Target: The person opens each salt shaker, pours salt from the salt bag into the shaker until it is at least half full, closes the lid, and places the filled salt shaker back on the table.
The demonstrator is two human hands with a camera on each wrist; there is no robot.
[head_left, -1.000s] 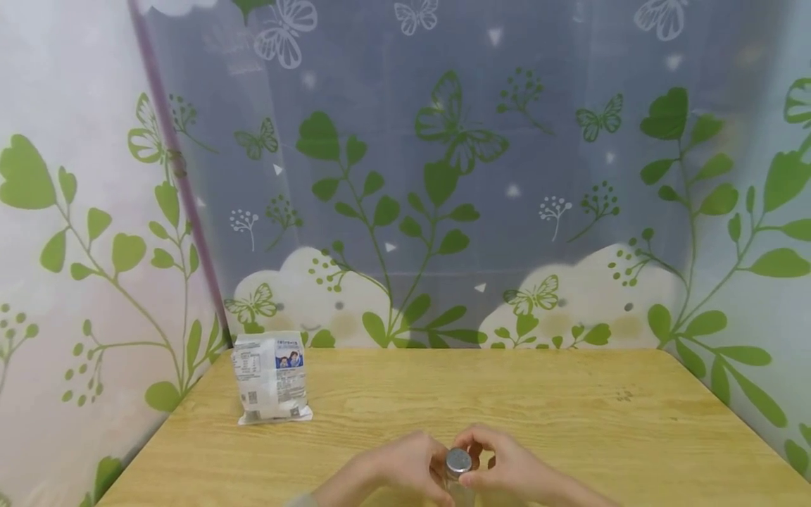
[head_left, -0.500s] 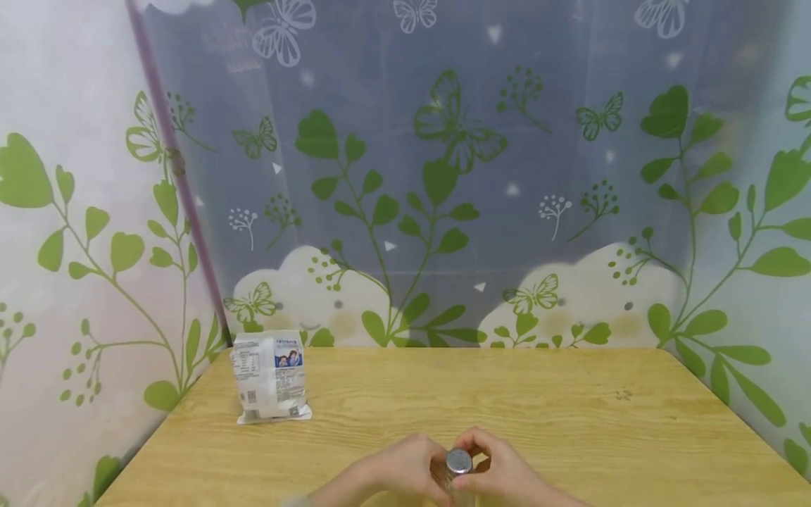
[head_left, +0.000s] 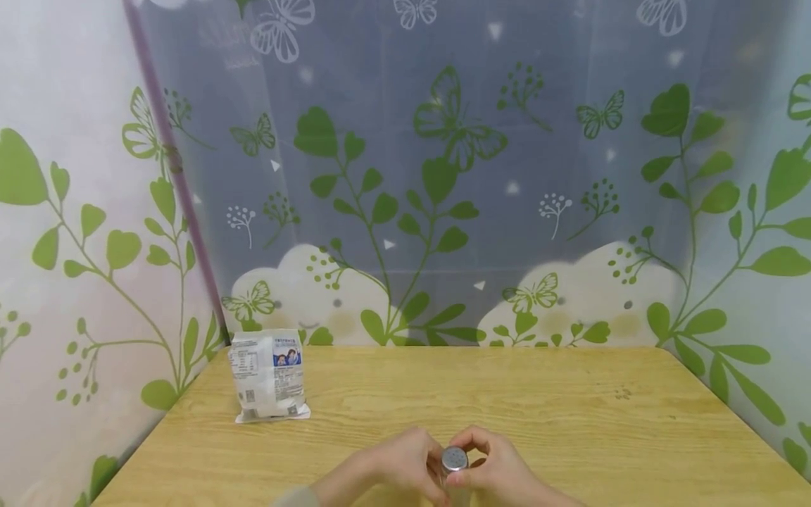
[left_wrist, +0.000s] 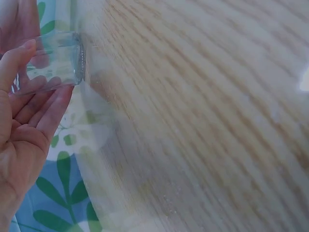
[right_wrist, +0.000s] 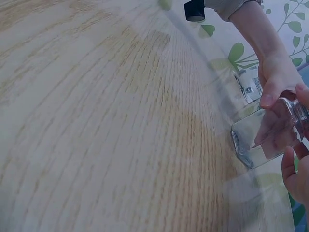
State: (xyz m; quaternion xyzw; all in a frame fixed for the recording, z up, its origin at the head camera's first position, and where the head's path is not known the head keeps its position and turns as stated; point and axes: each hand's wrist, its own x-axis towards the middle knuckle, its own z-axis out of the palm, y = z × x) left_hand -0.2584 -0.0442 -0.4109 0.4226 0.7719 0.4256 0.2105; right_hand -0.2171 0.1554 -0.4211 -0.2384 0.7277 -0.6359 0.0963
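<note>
Low in the middle of the head view, both hands are on a clear glass shaker (left_wrist: 55,58) with a round, silvery cap (head_left: 455,458) that has small holes in its top. My left hand (head_left: 408,461) grips the glass body, thumb on one side and fingers on the other. On the cap's right side, my right hand (head_left: 497,468) pinches with thumb and fingertips. The right wrist view shows the see-through glass body (right_wrist: 248,133) and its thick base. Fingers partly hide the neck there.
A white printed packet (head_left: 269,377) stands at the left rear of the wooden table (head_left: 538,394). Behind it and at both sides hangs a curtain (head_left: 393,176) with leaves and butterflies.
The shaker and both hands have shifted slightly left in the head view. My right wrist and forearm have swung inward a little, with the fingertips still at the cap.
</note>
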